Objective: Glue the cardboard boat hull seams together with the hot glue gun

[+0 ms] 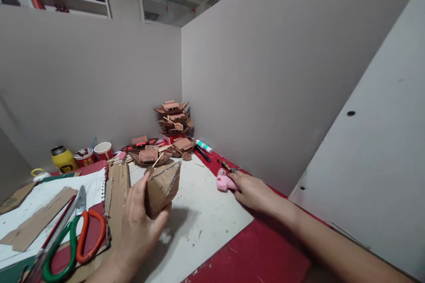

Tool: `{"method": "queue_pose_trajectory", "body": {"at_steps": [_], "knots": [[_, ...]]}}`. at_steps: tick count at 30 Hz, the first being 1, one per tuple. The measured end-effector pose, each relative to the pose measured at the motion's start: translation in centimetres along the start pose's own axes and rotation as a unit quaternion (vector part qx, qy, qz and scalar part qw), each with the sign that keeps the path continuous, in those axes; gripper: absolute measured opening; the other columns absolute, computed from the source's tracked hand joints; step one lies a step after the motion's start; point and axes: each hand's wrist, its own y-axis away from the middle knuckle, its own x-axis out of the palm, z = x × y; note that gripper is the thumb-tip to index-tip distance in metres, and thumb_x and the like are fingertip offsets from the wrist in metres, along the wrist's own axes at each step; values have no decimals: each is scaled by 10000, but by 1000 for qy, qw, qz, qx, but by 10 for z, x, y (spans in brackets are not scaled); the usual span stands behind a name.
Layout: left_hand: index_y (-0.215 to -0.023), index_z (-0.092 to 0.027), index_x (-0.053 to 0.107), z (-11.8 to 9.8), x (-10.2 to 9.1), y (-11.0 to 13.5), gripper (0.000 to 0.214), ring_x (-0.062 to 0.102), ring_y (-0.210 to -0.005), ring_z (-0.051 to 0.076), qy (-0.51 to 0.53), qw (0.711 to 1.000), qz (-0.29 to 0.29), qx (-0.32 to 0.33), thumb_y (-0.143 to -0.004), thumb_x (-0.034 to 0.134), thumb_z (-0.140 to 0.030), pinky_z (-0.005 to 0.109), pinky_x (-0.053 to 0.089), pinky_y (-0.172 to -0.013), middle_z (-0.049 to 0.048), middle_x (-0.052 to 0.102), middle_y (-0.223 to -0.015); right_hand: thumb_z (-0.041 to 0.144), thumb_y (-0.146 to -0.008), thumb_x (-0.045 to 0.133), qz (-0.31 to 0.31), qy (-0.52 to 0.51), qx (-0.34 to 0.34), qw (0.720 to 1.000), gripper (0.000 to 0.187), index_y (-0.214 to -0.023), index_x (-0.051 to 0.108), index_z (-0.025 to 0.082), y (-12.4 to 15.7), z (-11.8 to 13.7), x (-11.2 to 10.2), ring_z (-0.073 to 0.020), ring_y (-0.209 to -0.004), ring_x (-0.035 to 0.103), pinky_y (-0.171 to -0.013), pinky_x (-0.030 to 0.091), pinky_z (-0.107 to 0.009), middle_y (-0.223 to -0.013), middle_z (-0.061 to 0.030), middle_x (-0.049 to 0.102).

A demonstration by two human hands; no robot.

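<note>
My left hand (141, 216) grips a folded piece of brown cardboard (162, 188), pointed at its top right like a small boat hull, and holds it above the white board (212, 216). On the right, my right hand (250, 188) has its fingers closed around a pink hot glue gun (226, 181) lying at the board's edge. My right fingertips are partly hidden behind it. Small brown model boats (149, 154) stand beyond the left hand, with others stacked (172, 117) in the corner.
Green-and-orange-handled scissors (88, 234) lie at the left on paper and cardboard strips (43, 219). A yellow bottle (63, 159) and paper cups (103, 150) stand behind. A glue stick (203, 146) and a black pen (202, 154) lie by the right partition (265, 79).
</note>
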Motion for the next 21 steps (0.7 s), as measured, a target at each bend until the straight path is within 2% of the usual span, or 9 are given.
{"method": "queue_pose_trajectory", "body": {"at_steps": [2, 4, 6, 7, 8, 10, 12, 15, 21], "knots": [[-1441, -233, 255, 1, 1, 0, 776, 464, -1242, 321, -19, 999, -6, 26, -764, 631, -190, 558, 395, -1017, 152, 483, -1354, 187, -770, 460, -32, -37, 9, 999, 323, -1051, 608, 127, 4, 0, -8, -240, -857, 608, -729, 439, -339, -1021, -140, 642], [-1437, -223, 269, 2, 1, 0, 777, 478, -1228, 312, -30, 998, -8, 48, -754, 637, -183, 540, 405, -1015, 151, 503, -1334, 262, -812, 479, -96, -119, 8, 988, 338, -1095, 608, 131, 12, 3, -17, -248, -885, 611, -762, 467, -362, -1055, -143, 653], [-1434, -218, 277, 2, 1, 0, 782, 491, -1215, 312, -33, 998, -5, 56, -743, 641, -187, 528, 417, -1006, 156, 512, -1323, 316, -855, 490, -163, -237, -21, 957, 399, -1203, 587, 147, 24, 10, -28, -273, -1035, 593, -864, 481, -406, -1181, -143, 631], [-1434, -216, 277, 2, 1, 0, 784, 495, -1212, 313, -32, 998, -1, 55, -740, 641, -189, 524, 420, -1004, 159, 513, -1322, 324, -875, 489, -179, -299, -59, 935, 450, -1291, 543, 162, 31, 15, -33, -283, -1135, 557, -935, 465, -430, -1268, -136, 593], [-1435, -214, 277, 2, 1, 1, 785, 498, -1211, 314, -32, 998, 2, 52, -739, 639, -193, 521, 422, -1003, 161, 512, -1322, 325, -889, 495, -184, -353, -89, 913, 472, -1341, 510, 189, 37, 21, -37, -283, -1189, 532, -981, 450, -448, -1298, -117, 581], [-1436, -209, 276, 1, 1, 1, 784, 500, -1211, 312, -34, 998, 7, 47, -740, 637, -199, 515, 426, -1001, 162, 509, -1325, 304, -901, 508, -150, -406, -137, 891, 451, -1347, 523, 241, 50, 35, -45, -279, -1208, 533, -1014, 445, -453, -1255, -101, 616], [-1436, -212, 276, 0, 1, 2, 784, 500, -1211, 309, -38, 998, 13, 50, -739, 636, -197, 511, 430, -999, 157, 510, -1326, 262, -909, 505, -109, -402, -209, 885, 433, -1341, 531, 274, 60, 50, -52, -259, -1231, 525, -1034, 437, -423, -1278, -85, 605], [-1438, -230, 272, -1, 2, 2, 803, 506, -1202, 310, -44, 997, 17, 65, -725, 640, -182, 517, 436, -991, 148, 515, -1323, 237, -902, 518, -65, -343, -294, 890, 447, -1348, 524, 255, 68, 69, -62, -244, -1201, 553, -1004, 464, -385, -1285, -94, 603], [-1433, -206, 277, -2, 2, 3, 799, 508, -1196, 312, -54, 995, 22, 78, -724, 644, -180, 517, 442, -986, 164, 518, -1325, 328, -867, 573, -67, -288, -288, 911, 307, -1147, 661, 239, 68, 88, -71, -235, -988, 642, -842, 536, -323, -1034, -98, 694]]}}
